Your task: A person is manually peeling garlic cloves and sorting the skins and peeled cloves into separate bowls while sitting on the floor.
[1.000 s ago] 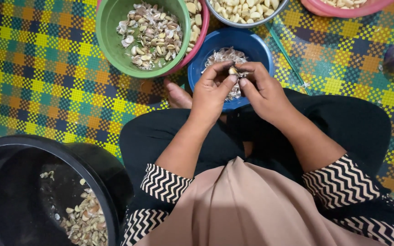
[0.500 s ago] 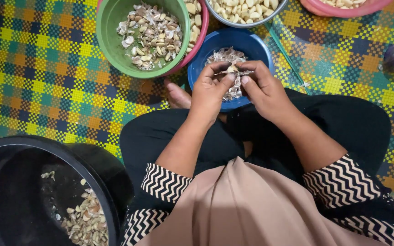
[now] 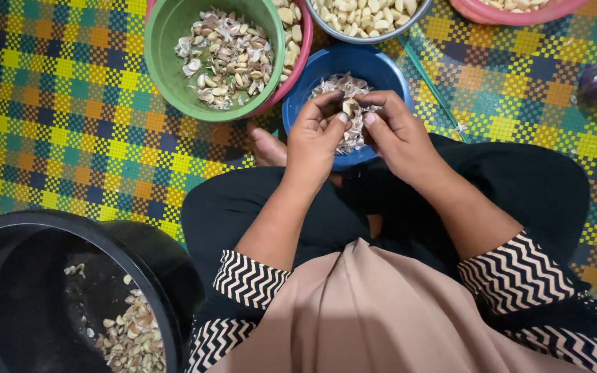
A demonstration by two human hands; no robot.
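Note:
My left hand [image 3: 318,138] and my right hand [image 3: 396,131] meet over a blue bowl [image 3: 312,72] of papery garlic skins. Between their fingertips they pinch a single pale garlic clove [image 3: 347,108]. Both thumbs and forefingers press on the clove, just above the heap of skins [image 3: 343,86]. My forearms reach out from zigzag black-and-white sleeves, over my crossed legs in black cloth.
A green bowl [image 3: 167,76] of skins and scraps stands at the upper left, nested on a pink bowl. A grey bowl [image 3: 364,14] of peeled cloves sits at the top. A black tub [image 3: 50,290] with unpeeled cloves is at lower left. All rest on a checked woven mat [image 3: 57,138].
Both hands stay over the blue bowl; the fingers have shifted slightly on the clove, working at its skin. The bowls have not moved.

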